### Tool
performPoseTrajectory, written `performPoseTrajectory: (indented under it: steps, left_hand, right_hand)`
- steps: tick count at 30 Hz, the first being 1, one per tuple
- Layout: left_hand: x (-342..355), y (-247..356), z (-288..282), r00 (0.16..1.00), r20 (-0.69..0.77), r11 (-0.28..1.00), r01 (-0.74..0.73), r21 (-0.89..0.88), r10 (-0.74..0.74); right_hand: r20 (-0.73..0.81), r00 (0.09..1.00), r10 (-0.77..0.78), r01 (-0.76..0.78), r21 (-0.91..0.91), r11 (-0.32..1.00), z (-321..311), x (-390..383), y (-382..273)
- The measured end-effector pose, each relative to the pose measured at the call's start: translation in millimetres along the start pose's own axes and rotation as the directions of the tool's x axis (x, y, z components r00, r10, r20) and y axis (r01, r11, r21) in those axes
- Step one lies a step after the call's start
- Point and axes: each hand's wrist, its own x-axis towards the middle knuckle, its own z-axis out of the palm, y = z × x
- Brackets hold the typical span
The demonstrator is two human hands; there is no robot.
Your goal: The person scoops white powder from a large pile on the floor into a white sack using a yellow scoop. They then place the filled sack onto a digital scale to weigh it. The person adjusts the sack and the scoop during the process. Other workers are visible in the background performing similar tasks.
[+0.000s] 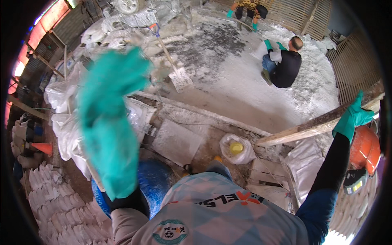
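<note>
My left hand (116,75), in a long green rubber glove, is raised at the left and smeared by motion; its fingers cannot be made out. At the right, my right hand (353,116), in a matching glove, grips a wooden post (304,130), with thumb and fingers on either side of it. Just below that hand hangs an orange rounded container (364,149). A shovel (179,77) with an orange-topped handle stands tilted beyond my left hand, its white-coated blade on the floor.
Beyond a low ledge (212,113), a person (287,67) squats on the white-powdered floor; another person (248,10) bends farther back. A white sack with a yellow scoop-like item (236,148) stands ahead of me. A blue drum (153,179) and stacked white sacks (61,208) are at left.
</note>
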Motion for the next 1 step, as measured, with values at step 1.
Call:
performPoseTrajectory:
  steps: [1]
  left_hand:
    - [4.5,20.9,-13.2,0.986,0.021,0.977,-0.169,0.13,0.167]
  right_hand:
    - [0.023,0.999,0.039,-0.039,0.042,0.998,1.6,-9.0,-16.7]
